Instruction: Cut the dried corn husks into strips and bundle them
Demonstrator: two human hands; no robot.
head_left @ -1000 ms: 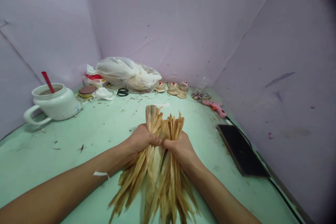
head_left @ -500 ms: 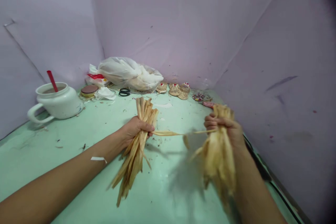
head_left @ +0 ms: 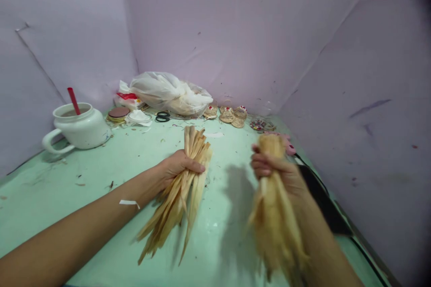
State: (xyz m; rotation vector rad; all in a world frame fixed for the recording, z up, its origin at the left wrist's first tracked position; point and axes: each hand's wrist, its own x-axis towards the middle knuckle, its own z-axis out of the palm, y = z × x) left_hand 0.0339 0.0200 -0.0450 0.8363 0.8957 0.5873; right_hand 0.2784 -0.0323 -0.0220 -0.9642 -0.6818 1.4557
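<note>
My left hand (head_left: 178, 167) is closed round a bundle of dried corn husk strips (head_left: 171, 215), thumb across the front. The strips' short ends poke up above the fist and their long ends fan down over the table. A wider, paler strip hangs on the bundle's right side. To the right, my right hand (head_left: 286, 171) grips a thicker bundle of dried corn husks (head_left: 274, 215), blurred by motion, its loose ends drooping below. The two bundles are apart, with a shadow on the pale green table (head_left: 222, 197) between them.
At the left stands a white mug-like pot (head_left: 85, 130) with a red stick. Along the back are round tins (head_left: 118, 113), black-handled scissors (head_left: 163, 116), a white plastic bag (head_left: 168, 92), woven ornaments (head_left: 232, 115) and beads (head_left: 258, 124). A pink object (head_left: 290, 145) and a black flat item (head_left: 319, 197) lie rightward.
A husk strip that stretched between both hands has come away from the right hand's bundle and now hangs with the left bundle. My right hand has shifted slightly left; the view has shifted slightly.
</note>
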